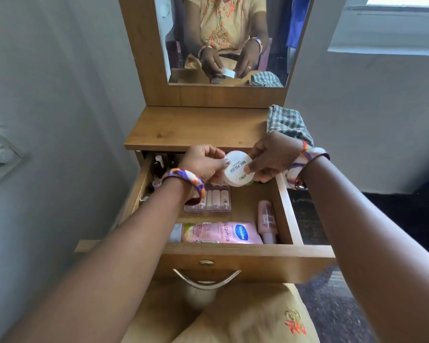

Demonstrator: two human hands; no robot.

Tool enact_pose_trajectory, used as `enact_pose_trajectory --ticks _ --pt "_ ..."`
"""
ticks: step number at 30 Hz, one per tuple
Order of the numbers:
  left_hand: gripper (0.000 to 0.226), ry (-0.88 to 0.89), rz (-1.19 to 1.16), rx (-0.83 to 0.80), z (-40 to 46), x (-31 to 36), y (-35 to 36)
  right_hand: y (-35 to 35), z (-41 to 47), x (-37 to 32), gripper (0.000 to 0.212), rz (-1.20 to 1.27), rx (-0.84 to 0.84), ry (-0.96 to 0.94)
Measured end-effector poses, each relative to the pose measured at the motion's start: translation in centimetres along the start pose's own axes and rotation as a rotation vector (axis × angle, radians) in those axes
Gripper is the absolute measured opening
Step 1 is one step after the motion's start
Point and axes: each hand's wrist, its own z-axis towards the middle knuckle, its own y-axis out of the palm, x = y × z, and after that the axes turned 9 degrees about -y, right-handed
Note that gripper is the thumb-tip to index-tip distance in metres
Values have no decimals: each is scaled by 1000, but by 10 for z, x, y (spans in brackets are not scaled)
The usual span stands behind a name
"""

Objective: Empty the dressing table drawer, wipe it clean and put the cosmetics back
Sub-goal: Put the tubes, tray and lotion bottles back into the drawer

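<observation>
The wooden drawer of the dressing table stands pulled out in front of me. Above its back half I hold a round white jar labelled nail polish. My left hand pinches its left edge and my right hand pinches its right edge. Inside the drawer lie a pink Vaseline tube, a clear pack of pink tubes, a small pink bottle and several small bottles at the back left. A checked cloth lies on the table top.
The wooden table top runs behind the drawer, with a mirror above it. A wall with a switch plate is on the left. A window ledge is at the upper right. My lap is below the drawer handle.
</observation>
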Motion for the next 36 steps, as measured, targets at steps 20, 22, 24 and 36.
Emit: enact_pose_trajectory --ticks 20,22,24,36 --pt "22 -186 543 8 56 -40 60 49 28 65 35 -521 -23 20" --pt "22 -168 607 23 54 -36 59 52 28 65 34 -562 -29 8" --pt "16 -148 663 31 53 -32 59 53 28 64 32 -591 -30 3" --pt "20 -49 766 74 57 -39 60 50 35 66 32 -549 -62 34"
